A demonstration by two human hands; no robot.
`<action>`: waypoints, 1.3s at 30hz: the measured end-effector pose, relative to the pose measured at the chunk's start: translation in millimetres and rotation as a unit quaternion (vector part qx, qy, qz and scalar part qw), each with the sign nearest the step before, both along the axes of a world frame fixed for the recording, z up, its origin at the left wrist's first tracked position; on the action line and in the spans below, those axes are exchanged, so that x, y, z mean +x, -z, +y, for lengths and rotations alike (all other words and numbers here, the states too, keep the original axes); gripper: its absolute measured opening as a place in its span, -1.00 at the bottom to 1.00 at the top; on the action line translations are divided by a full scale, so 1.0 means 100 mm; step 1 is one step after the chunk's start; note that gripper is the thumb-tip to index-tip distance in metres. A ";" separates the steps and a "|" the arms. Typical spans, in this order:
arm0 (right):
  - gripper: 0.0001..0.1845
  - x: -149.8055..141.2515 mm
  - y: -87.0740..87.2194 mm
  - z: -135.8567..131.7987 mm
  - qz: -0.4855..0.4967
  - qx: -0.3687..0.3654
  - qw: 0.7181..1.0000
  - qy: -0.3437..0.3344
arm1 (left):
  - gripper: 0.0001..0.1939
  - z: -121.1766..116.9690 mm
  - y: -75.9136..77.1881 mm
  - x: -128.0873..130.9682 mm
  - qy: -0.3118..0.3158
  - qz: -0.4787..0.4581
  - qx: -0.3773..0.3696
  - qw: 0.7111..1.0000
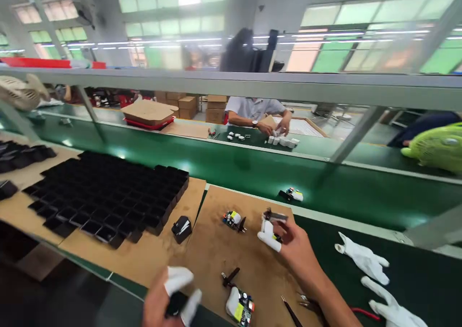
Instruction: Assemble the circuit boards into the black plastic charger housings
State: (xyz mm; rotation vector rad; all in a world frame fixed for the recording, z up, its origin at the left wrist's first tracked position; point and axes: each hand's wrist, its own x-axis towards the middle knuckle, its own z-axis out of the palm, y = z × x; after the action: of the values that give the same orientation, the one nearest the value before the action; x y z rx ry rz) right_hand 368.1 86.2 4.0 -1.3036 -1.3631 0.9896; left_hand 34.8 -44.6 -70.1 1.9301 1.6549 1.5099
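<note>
Black case in left hand, near cardboard edge

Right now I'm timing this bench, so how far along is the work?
Perhaps done: one black box with something white at its top, set apart from the rows of black cases. In hand: the right hand holds a circuit assembly; the left hand, a blurred black piece. Apparently left: two loose assemblies on the brown board and another assembly on the green belt.
</note>
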 end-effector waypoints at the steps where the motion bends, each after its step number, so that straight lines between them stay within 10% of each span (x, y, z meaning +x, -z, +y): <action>1: -0.26 0.01 0.02 -0.04 0.001 0.013 1.000 0.022 | -0.83 0.05 -0.06 -0.13 -0.051 -0.006 0.012 0.999; 5: -0.23 0.09 0.06 -0.01 0.014 0.029 0.997 0.064 | -0.71 0.37 -0.35 -0.59 -0.243 0.145 -0.037 0.958; 12: -0.24 0.13 0.01 0.03 0.016 0.027 0.997 0.077 | -0.75 0.61 -0.56 -0.72 -0.199 0.254 -0.126 0.938; 18: -0.30 0.09 -0.01 -0.02 0.012 0.076 0.993 0.092 | -0.88 0.31 -0.81 -0.59 -0.088 0.079 -0.006 0.993; 23: -0.39 0.00 -0.07 -0.09 0.018 0.097 0.994 0.053 | -0.93 0.66 -1.05 0.01 0.260 -0.013 -0.082 0.962; 30: -0.37 -0.06 -0.04 -0.24 0.097 0.099 0.990 0.039 | -0.48 1.42 -0.60 0.66 0.431 -0.018 -0.127 0.893; 34: -0.39 -0.05 -0.02 -0.29 0.118 0.071 0.990 0.016 | -0.24 1.43 -0.30 0.64 0.420 -0.099 -0.198 0.880; 39: -0.39 -0.10 -0.09 -0.33 0.109 0.059 0.992 0.000 | -0.37 1.40 -0.30 0.61 0.418 -0.098 -0.244 0.869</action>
State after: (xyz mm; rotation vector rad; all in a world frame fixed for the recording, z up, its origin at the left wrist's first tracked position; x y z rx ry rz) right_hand 357.9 52.7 12.7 -1.0734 -1.2353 1.0047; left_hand 96.0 95.1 -39.8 1.7505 0.7916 0.7982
